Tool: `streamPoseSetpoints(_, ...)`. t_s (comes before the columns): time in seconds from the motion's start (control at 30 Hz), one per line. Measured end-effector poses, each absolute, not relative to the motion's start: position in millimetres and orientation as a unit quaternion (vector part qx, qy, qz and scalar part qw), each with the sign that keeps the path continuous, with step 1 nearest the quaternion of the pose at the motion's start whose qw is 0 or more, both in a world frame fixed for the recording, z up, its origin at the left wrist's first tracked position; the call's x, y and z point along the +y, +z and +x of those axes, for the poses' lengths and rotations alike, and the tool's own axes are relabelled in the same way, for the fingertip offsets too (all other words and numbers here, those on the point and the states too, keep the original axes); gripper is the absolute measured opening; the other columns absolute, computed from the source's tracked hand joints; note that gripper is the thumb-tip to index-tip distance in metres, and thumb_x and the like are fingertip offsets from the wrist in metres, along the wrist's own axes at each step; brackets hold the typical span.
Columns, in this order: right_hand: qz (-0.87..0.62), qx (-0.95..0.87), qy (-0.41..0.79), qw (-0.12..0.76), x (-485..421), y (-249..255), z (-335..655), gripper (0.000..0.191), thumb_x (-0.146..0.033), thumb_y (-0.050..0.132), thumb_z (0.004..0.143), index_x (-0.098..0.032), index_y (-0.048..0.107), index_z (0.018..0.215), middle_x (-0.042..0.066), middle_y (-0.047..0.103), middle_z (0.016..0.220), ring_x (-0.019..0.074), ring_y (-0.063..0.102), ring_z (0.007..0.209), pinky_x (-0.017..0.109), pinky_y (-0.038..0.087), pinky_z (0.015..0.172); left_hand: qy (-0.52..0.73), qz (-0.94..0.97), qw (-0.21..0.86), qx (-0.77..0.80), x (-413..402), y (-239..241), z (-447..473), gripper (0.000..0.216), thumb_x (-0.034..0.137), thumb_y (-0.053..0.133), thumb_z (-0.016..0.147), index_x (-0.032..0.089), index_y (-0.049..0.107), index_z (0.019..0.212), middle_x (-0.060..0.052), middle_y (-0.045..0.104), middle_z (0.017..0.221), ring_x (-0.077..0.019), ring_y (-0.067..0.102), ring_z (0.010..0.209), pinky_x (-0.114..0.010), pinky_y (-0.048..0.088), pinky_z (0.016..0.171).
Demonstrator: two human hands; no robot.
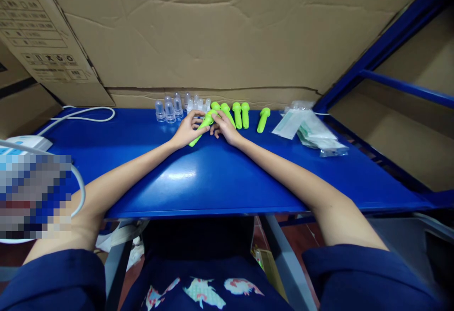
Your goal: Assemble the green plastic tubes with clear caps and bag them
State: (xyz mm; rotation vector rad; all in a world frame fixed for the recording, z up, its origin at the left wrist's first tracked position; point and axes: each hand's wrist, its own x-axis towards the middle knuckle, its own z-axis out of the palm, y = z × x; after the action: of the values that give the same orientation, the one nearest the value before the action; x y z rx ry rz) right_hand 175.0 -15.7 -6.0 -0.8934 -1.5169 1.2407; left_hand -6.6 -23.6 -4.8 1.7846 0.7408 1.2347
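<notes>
A lime-green handle with a rounded head (197,139) slants between my two hands over the blue table. My left hand (186,130) is closed around its shaft, whose lower end sticks out below the fingers. At the head, my right hand (226,126) pinches with thumb and index finger while the other fingers curl beneath. Behind my hands lie several more lime-green handles (237,115), one of them (263,120) set apart to the right. To the left stand several clear plastic cups with domed tops (169,110), some partly hidden by my left hand.
The blue table (227,178) backs onto a tall cardboard sheet (220,32). Flat packets in clear plastic (315,133) lie at the right, near a blue metal frame (400,89). A white power strip (30,143) and a looped white cable (88,118) are at the left.
</notes>
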Motion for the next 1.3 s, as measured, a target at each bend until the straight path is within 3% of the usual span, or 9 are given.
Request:
streamPoseSetpoints(0.4,-0.358,-0.621,0.532,0.452,-15,-4,176,0.035,-0.044,0.048,0.103,-0.018,0.054,0.126,0.0,0.064,0.074,0.0094,0.058,0.048,0.017,0.04,0.035,0.469,0.764,0.312,0.316,-26,-1,-9,0.045,0.024,0.073,0.072,0.02,0.057,0.114,-0.009,0.06,0.121,-0.0145,0.059,0.088,-0.023,0.048,0.069)
streamPoseSetpoints(0.67,-0.358,-0.628,0.515,0.46,-21,0,174,0.028,-0.046,0.059,0.098,-0.017,0.057,0.097,-0.004,0.057,0.06,0.0091,0.055,0.047,0.016,0.038,0.036,0.456,0.782,0.281,0.317,-26,-1,-10,0.04,0.015,0.067,0.074,0.02,0.056,0.112,-0.006,0.058,0.113,-0.0117,0.056,0.085,-0.02,0.046,0.067)
streamPoseSetpoints(0.8,-0.355,-0.645,0.5,0.455,-21,0,173,0.034,-0.051,0.063,0.094,-0.017,0.059,0.095,-0.004,0.055,0.055,0.0083,0.05,0.043,0.017,0.035,0.035,0.46,0.778,0.295,0.31,-26,0,-9,0.035,0.014,0.068,0.075,0.02,0.054,0.107,-0.004,0.057,0.106,-0.0093,0.054,0.078,-0.019,0.043,0.063)
streamPoseSetpoints(1.1,-0.358,-0.669,0.477,0.443,-19,-4,175,0.042,-0.057,0.062,0.092,-0.017,0.061,0.103,-0.007,0.049,0.048,0.0078,0.042,0.039,0.019,0.032,0.037,0.457,0.77,0.322,0.308,-26,0,-8,0.028,0.021,0.069,0.08,0.021,0.053,0.103,-0.003,0.057,0.102,-0.0083,0.051,0.071,-0.02,0.041,0.061)
streamPoseSetpoints(1.3,-0.351,-0.686,0.459,0.443,-28,3,172,0.048,-0.056,0.073,0.084,-0.018,0.054,0.107,-0.009,0.053,0.055,0.0074,0.045,0.042,0.02,0.032,0.037,0.465,0.768,0.315,0.308,-26,1,-8,0.028,0.034,0.067,0.086,0.02,0.055,0.107,-0.006,0.06,0.109,-0.0085,0.054,0.071,-0.02,0.041,0.06)
